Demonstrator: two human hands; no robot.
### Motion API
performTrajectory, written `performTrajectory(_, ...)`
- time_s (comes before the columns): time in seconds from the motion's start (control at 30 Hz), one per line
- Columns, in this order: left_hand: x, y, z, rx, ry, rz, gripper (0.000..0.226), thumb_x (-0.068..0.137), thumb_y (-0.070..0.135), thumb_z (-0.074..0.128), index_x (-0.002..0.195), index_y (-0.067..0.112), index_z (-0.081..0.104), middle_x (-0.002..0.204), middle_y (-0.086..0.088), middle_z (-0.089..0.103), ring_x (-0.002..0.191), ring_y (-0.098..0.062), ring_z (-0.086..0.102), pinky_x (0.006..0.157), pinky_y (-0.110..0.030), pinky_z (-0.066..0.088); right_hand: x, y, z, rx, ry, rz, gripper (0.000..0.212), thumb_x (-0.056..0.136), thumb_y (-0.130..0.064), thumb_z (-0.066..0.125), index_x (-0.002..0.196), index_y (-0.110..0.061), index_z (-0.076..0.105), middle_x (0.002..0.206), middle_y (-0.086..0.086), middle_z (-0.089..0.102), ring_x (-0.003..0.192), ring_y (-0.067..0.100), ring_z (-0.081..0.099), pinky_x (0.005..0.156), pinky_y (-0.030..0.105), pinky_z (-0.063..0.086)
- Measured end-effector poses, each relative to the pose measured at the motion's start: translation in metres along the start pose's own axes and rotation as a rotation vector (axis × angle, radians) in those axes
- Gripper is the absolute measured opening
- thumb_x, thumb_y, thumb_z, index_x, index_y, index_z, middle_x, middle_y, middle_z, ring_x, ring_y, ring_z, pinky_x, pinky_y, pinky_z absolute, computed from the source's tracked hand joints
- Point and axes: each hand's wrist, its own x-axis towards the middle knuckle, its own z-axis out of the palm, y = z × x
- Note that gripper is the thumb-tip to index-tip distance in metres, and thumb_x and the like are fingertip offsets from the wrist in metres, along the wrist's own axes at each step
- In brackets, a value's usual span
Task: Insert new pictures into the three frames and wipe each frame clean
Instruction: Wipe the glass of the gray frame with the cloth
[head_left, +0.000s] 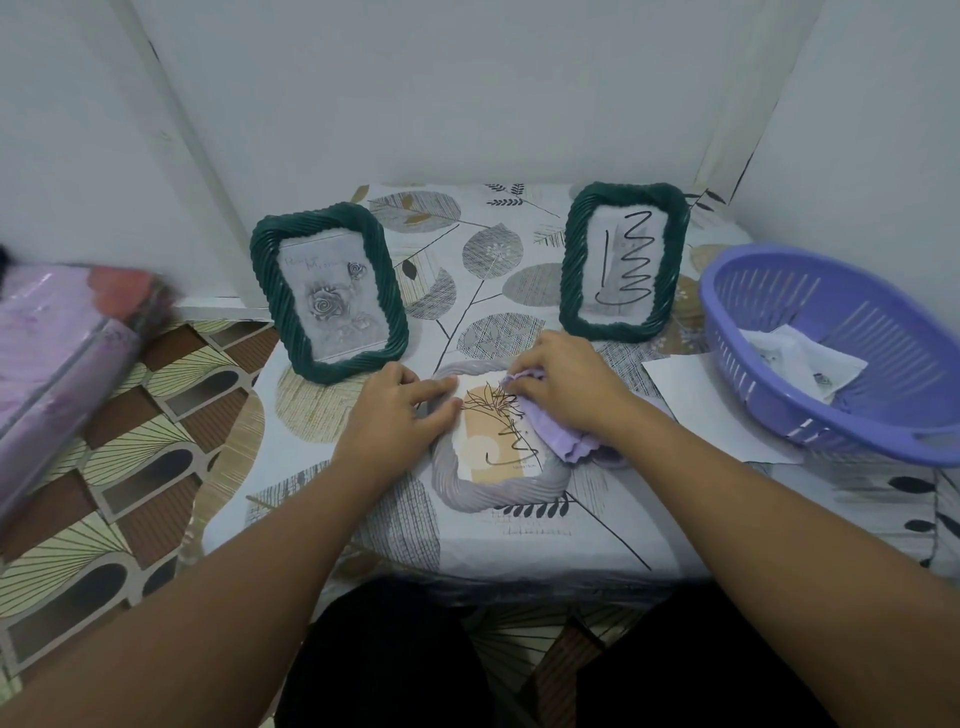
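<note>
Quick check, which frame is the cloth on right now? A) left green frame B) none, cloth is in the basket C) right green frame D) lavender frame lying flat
D: the right hand presses the purple cloth on the lavender frame lying flat between the hands; both green frames stand upright behind, untouched.
</note>
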Motion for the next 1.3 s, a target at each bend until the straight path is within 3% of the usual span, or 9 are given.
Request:
performTrajectory(0.17,-0.001,0.0,0.001,-0.011,0.014,0.019,0.032,0.087,0.049,0.074,0.116,0.037,0.076,0.092,0.003,0.05,0.09,-0.017,0.051,0.079,-0.033,0.043,0.005,-0.005,0.009,0.042,0.098,0.068,0.021,0.096,-0.039,0.069,0.106,-0.024,0.079,0.083,-0.011,0.041,0.094,0.02,0.054,0.074,0.031,0.038)
performTrajectory(0.33,-0.001,0.001,0.0,-0.017,0.014,0.013,0.033,0.086,0.049,0.074,0.117,0.037,0.076,0.093,0.003,0.05,0.091,-0.017,0.051,0.079,-0.032,0.041,-0.007,-0.003,0.002,0.072,-0.011,0.01,0.02,0.093,-0.043,0.071,0.103,-0.027,0.079,0.089,-0.006,0.051,0.088,0.015,0.052,0.076,0.032,0.041)
performTrajectory(0.47,-0.002,0.002,-0.001,-0.013,-0.003,0.0,0.035,0.087,0.051,0.073,0.119,0.038,0.075,0.094,0.004,0.049,0.094,-0.016,0.05,0.083,-0.033,0.042,-0.001,-0.007,0.002,0.096,0.051,0.049,0.023,0.093,-0.044,0.07,0.106,-0.027,0.079,0.086,-0.011,0.047,0.087,0.012,0.049,0.078,0.031,0.041)
performTrajectory(0.6,-0.001,0.002,0.0,-0.015,0.008,0.002,0.034,0.087,0.049,0.074,0.118,0.037,0.076,0.095,0.003,0.05,0.092,-0.016,0.05,0.082,-0.033,0.042,-0.007,-0.008,0.008,0.153,0.026,0.036,0.021,0.09,-0.041,0.074,0.103,-0.025,0.08,0.094,-0.001,0.057,0.09,0.015,0.054,0.076,0.029,0.038)
performTrajectory(0.87,-0.002,0.003,-0.001,-0.004,-0.007,-0.012,0.034,0.088,0.05,0.072,0.12,0.038,0.075,0.096,0.004,0.05,0.095,-0.016,0.05,0.082,-0.032,0.04,0.002,-0.011,0.012,0.128,0.07,0.061,0.019,0.093,-0.042,0.071,0.104,-0.029,0.08,0.097,0.002,0.058,0.093,0.018,0.056,0.081,0.035,0.047)
performTrajectory(1.03,-0.002,0.004,-0.002,-0.013,-0.005,-0.011,0.034,0.088,0.049,0.073,0.12,0.038,0.074,0.096,0.003,0.05,0.094,-0.017,0.05,0.082,-0.031,0.039,-0.008,-0.006,0.006,0.145,-0.008,0.007,0.022,0.091,-0.045,0.073,0.103,-0.028,0.08,0.095,0.0,0.058,0.086,0.012,0.052,0.073,0.029,0.038)
performTrajectory(1.2,-0.002,0.006,-0.002,0.001,0.001,-0.002,0.033,0.087,0.045,0.075,0.119,0.036,0.076,0.096,0.001,0.051,0.094,-0.018,0.05,0.081,-0.03,0.038,-0.001,-0.011,0.013,0.133,0.073,0.03,0.021,0.092,-0.042,0.073,0.105,-0.027,0.08,0.096,0.003,0.058,0.09,0.018,0.057,0.078,0.033,0.046)
performTrajectory(1.3,-0.002,0.004,-0.002,-0.003,0.001,-0.004,0.032,0.088,0.045,0.075,0.119,0.036,0.075,0.096,0.001,0.051,0.094,-0.017,0.05,0.08,-0.03,0.037,-0.004,-0.014,0.014,0.147,0.016,-0.013,0.021,0.092,-0.041,0.073,0.105,-0.026,0.08,0.098,0.004,0.059,0.094,0.02,0.057,0.081,0.034,0.045)
